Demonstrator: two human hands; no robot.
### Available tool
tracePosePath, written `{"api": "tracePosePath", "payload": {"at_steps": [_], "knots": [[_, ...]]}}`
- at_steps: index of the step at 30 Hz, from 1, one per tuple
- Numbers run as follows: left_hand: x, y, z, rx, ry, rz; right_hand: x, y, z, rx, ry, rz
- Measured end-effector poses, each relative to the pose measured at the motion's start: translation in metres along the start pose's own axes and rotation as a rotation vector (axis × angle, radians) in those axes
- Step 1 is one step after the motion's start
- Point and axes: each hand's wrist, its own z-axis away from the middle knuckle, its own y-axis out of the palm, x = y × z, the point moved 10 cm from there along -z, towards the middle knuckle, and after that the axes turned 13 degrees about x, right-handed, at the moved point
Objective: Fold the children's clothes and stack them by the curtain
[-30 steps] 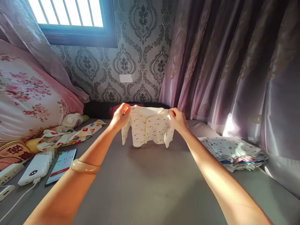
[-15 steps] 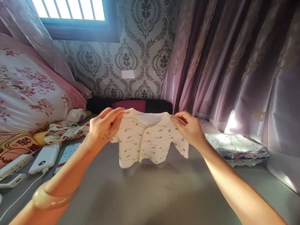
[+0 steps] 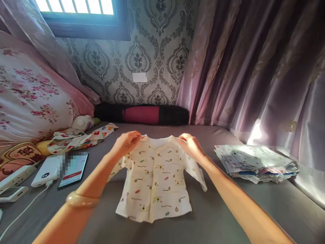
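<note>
A small cream baby shirt (image 3: 162, 179) with tiny printed figures lies spread, front up, over the grey sheet (image 3: 210, 213). Its neckline points away from me and its hem toward me. My left hand (image 3: 128, 140) pinches the left shoulder beside the collar. The right shoulder is pinched by my right hand (image 3: 189, 144). Both hands are closed on the cloth, with the fingertips partly hidden. The shirt's sleeves hang out to either side, partly under my forearms.
Folded clothes form a stack (image 3: 256, 162) on the right. To the left are a phone (image 3: 74, 169), a white power bank (image 3: 44, 174) with a cable, a power strip (image 3: 16, 178) and a patterned cloth (image 3: 78, 140). A dark and maroon roll (image 3: 142, 114) lies along the wall.
Both hands have come down with the shirt. It was held up with its lower part bunched; now it lies stretched out flat on the sheet, its hem closer to me.
</note>
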Motion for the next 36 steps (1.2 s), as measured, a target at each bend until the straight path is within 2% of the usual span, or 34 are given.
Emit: {"api": "tracePosePath", "payload": {"at_steps": [3,5,9,12,15,20,25,31,36], "knots": [[0.029,0.058,-0.008,0.091,-0.017,-0.243,-0.018,0.044,0.004,0.057,0.044,0.222],[0.042,0.083,-0.009,0.097,-0.026,-0.333,-0.030,0.068,0.007,0.111,0.087,0.326],[0.052,0.112,-0.013,0.128,-0.012,-0.454,-0.047,0.096,0.006,0.206,0.098,0.402],[0.062,0.126,-0.016,0.223,-0.043,-0.465,-0.054,0.108,0.003,0.280,0.085,0.409],[0.070,0.135,-0.021,0.314,-0.086,-0.457,-0.059,0.118,-0.002,0.377,0.095,0.394],[0.071,0.141,-0.034,0.351,-0.109,-0.452,-0.058,0.131,-0.017,0.457,0.132,0.311],[0.071,0.152,-0.040,0.372,-0.104,-0.455,-0.056,0.141,-0.024,0.395,0.196,0.311],[0.072,0.161,-0.035,0.373,-0.059,-0.488,-0.051,0.151,-0.020,0.359,0.101,0.387],[0.070,0.158,-0.044,0.303,-0.022,-0.538,-0.049,0.144,-0.031,0.313,0.045,0.432]]}}
